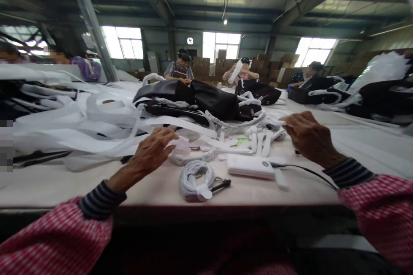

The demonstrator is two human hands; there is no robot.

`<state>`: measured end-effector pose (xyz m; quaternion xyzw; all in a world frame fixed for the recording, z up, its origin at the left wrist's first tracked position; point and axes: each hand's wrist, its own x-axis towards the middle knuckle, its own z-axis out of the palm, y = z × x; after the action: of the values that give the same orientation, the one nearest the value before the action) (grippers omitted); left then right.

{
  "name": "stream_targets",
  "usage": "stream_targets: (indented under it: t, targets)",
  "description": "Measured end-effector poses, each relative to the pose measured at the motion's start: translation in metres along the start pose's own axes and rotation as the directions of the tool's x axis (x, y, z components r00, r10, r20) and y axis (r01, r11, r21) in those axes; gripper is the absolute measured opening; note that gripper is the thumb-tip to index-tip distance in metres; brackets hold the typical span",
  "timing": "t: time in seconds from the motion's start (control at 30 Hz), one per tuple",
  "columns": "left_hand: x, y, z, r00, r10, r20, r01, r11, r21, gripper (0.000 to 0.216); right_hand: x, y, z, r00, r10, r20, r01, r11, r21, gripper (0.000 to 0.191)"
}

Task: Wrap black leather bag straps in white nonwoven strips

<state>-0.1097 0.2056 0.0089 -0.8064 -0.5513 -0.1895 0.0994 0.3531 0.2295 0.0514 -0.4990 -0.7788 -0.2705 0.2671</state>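
Observation:
My left hand point(153, 150) is over the table, fingers bent, beside a thin pale piece point(183, 146) at its fingertips; the grip is not clear. My right hand point(311, 138) is raised at the right, fingertips pinched together at a small white end I cannot identify. Between the hands lies a coiled strap in clear wrapping point(196, 178) with a metal clip and a black end. Behind it are another wrapped strap point(193, 157) and several white strips point(264, 142). A white box-shaped device point(250, 166) with a black cable sits nearer my right hand.
Black bags point(213, 99) with white-wrapped handles lie behind the strips. Loose white bands point(106, 124) spread over the left of the table point(145, 189). More black bags point(311, 90) are at the right. Several people work across the table, with cardboard boxes point(201, 66) behind.

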Motion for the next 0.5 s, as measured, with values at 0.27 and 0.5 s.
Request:
stream_targets:
  t: [0.27,0.5]
  targets:
    - [-0.078,0.09,-0.006,0.99,-0.017,0.141,0.056,0.959,-0.278,0.015,0.028,-0.152,-0.025,0.893,-0.383,0.235,0.251,0.858,0.448,0.013]
    - [-0.078,0.051,0.022,0.994,0.06,0.089,-0.031,0.954,-0.298,0.019,0.046,-0.215,0.027,0.657,-0.621,0.428,0.119,0.646,0.754,0.026]
